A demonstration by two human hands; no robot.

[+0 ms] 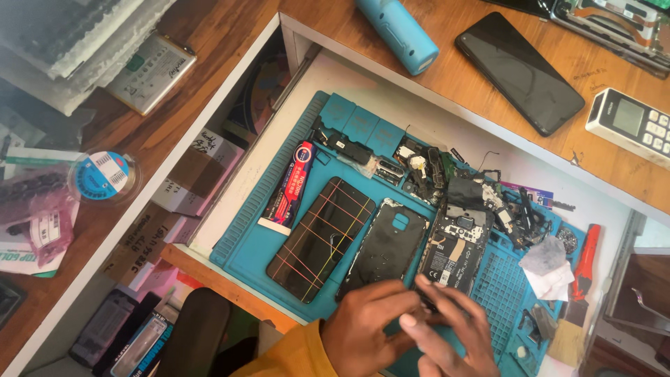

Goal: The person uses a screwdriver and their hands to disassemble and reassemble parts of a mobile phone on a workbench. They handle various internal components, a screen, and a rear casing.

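**Head view: both hands meet over an opened phone at the near edge of the repair mat**

Head view looks down on a blue silicone repair mat [244,258] lying in a pulled-out white drawer. The left hand [366,328] and right hand [447,331] are pressed together at the mat's near edge. Fingers of both are curled in close, narrow rather than spread, and pinch at something small and dark between them; what it is cannot be told, as the fingers cover it.

Directly beyond the fingertips lies an opened phone body [457,248], its circuit board and dark battery exposed; the right hand's fingertips reach its near end. Just beside it, to the left, lies a black back cover [387,248] with a square camera cut-out, its near end under the left hand's knuckles. Further left lies a phone bound with rubber bands [324,237], red and yellow, crossing its dark screen. A red-and-blue glue tube [289,185] lies along the mat's left part.

A heap of loose black parts [481,192] fills the far side of the mat. A red-handled tool [585,255] lies at the right edge, near crumpled white tissue [548,269].

On the wooden desktop beyond lie a black smartphone [520,70], a blue cylinder [399,31] and a white keypad handset [631,126].
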